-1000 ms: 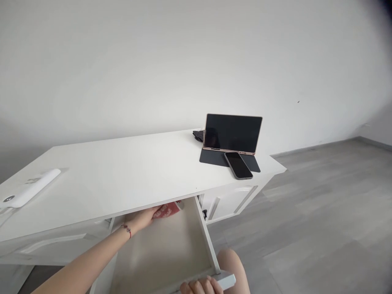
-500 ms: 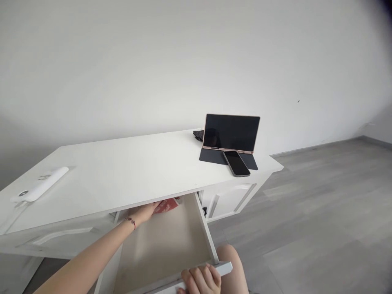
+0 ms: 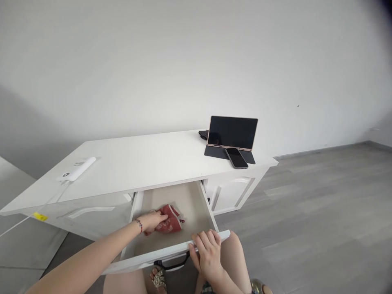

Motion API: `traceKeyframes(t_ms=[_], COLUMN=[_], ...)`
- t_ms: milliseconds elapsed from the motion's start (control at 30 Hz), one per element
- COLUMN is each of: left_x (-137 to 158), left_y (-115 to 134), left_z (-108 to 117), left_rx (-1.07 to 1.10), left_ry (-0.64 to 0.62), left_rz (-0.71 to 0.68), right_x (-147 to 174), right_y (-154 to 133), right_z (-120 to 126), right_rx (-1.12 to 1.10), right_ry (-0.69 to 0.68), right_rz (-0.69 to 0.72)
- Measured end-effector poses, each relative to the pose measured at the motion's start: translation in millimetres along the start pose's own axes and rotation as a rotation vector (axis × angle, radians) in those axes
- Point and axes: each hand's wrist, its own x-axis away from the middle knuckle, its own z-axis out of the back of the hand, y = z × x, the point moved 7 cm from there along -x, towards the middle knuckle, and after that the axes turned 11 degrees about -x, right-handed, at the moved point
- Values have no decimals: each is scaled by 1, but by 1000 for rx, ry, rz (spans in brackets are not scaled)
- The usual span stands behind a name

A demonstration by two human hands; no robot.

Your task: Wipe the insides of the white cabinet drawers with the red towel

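My left hand [image 3: 153, 221] is closed on a red pouch [image 3: 170, 220] with a pale pattern, a light trim and a dark cord end at its right side. Some thin, see-through material shows around the pouch's far edge. Hand and pouch are inside the pulled-out white drawer [image 3: 191, 204], low over its bare floor. Over the top edge of the drawer front, near its right end, the fingers of my right hand [image 3: 207, 250] are hooked. A black handle [image 3: 172, 264] sits on the drawer front, left of that hand.
On the white cabinet top [image 3: 147, 159] stands a propped tablet [image 3: 233, 132], with a phone [image 3: 237, 158] lying on its dark cover. Behind the tablet is a black folded item [image 3: 203, 134]. A white power strip [image 3: 77, 169] with a cable lies at the left. My knees are under the drawer.
My left hand has drawn the red pouch from the drawer's back, under the cabinet top, toward me. My right hand stays on the drawer front. The view has tilted down and shifted.
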Motion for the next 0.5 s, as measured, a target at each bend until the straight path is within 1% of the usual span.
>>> traceKeyframes(t_ms=[67,133,233,333,400,433,467,500], left_x=[9,17,27,35,40,43,47,51], left_y=[9,15,24,31,31,28,24,19], left_z=[1,0,-7,-14,-15,-14,-9,-1], left_rx=[-43,-40,-4,78,187,257,335,414], left_ry=[-26,-57,-161,-251,-295,-302,-271,-203], left_rz=[-28,-45,-86,-144,-134,-110,-82,-57], right_x=[-1,-1,-2,-3,-4,-4,-4,-4], right_y=[-1,-2,-3,-5,-5,-6,-6,-6], right_z=[0,1,2,3,4,4,5,5], right_rx=[9,17,24,33,40,42,42,42], right_ry=[-4,-4,-8,-32,-55,-68,-80,-91], right_rz=[7,15,21,21,15,12,9,7])
